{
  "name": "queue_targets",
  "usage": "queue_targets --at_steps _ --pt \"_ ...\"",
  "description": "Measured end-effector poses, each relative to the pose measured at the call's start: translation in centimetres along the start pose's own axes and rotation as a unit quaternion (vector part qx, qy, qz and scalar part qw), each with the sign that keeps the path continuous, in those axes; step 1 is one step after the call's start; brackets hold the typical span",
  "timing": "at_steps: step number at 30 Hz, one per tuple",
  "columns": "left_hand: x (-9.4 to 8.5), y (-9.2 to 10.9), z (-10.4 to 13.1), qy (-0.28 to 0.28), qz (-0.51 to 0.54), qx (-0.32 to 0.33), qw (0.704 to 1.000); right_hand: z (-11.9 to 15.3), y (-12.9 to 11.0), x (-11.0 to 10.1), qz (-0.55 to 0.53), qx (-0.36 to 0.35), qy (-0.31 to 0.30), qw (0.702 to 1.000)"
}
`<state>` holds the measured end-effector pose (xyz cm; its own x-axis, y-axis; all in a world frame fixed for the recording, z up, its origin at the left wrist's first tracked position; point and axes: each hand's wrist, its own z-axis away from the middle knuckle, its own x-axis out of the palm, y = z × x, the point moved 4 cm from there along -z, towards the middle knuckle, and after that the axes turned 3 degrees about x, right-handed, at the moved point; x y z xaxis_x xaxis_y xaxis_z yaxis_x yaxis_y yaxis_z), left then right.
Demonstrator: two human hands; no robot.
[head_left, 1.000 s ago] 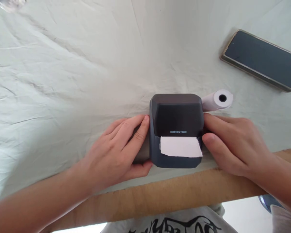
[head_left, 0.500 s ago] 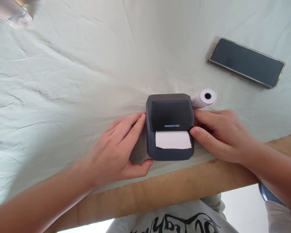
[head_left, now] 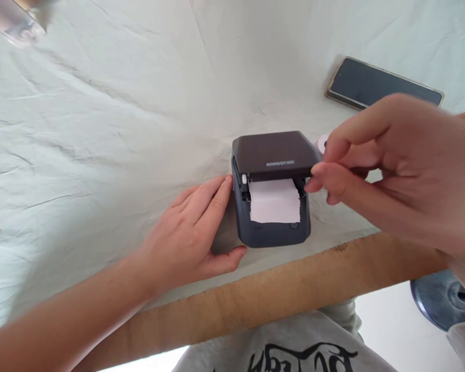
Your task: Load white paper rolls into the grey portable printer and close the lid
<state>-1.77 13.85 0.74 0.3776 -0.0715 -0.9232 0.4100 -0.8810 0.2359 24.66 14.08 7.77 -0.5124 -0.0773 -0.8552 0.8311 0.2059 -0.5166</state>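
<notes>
A dark label printer [head_left: 273, 235] stands on the cloth with its lid [head_left: 275, 150] partly raised. White paper [head_left: 275, 204] comes out from under the lid and lies over the printer's front. My left hand [head_left: 196, 230] rests against the printer's left side, fingers and thumb apart. At the lid's front right corner, my right hand [head_left: 391, 165] pinches the lid's edge between thumb and fingers. Behind those fingers, a white paper roll [head_left: 323, 142] is mostly hidden.
A phone [head_left: 383, 82] lies at the upper right, partly behind my right hand. Something transparent [head_left: 17, 23] sits in the top left corner. The wooden table edge [head_left: 232, 310] runs below the printer, with a round dark object [head_left: 442, 299] beyond it at the lower right.
The printer's lid has gone from closed to partly raised, showing the inside. My right hand has moved up from the printer's right side to the lid's corner. My left hand has stayed put.
</notes>
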Motion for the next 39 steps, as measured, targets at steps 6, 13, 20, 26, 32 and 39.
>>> queue_targets --at_steps 6,13,20,26,32,39 --pt "0.0 -0.1 0.0 -0.006 -0.004 0.001 1.0 -0.7 -0.3 -0.9 0.049 0.03 0.055 0.997" --pt "0.1 0.0 0.0 0.001 -0.013 0.006 1.0 -2.6 -2.6 2.1 0.206 -0.03 -0.028 0.978" --pt "0.0 -0.1 0.1 -0.006 -0.006 0.001 1.0 -4.7 -3.8 2.5 0.3 -0.088 -0.148 0.938" --pt "0.0 -0.2 0.1 -0.009 0.019 -0.001 1.0 -4.1 -2.0 2.2 0.205 -0.148 -0.109 0.961" --pt "-0.1 -0.1 0.0 -0.007 0.022 -0.001 1.0 -4.9 -3.5 2.4 0.277 -0.102 -0.133 0.946" --pt "0.1 -0.4 0.2 -0.023 0.03 -0.01 0.999 -5.4 -3.9 2.3 0.255 -0.1 -0.14 0.951"
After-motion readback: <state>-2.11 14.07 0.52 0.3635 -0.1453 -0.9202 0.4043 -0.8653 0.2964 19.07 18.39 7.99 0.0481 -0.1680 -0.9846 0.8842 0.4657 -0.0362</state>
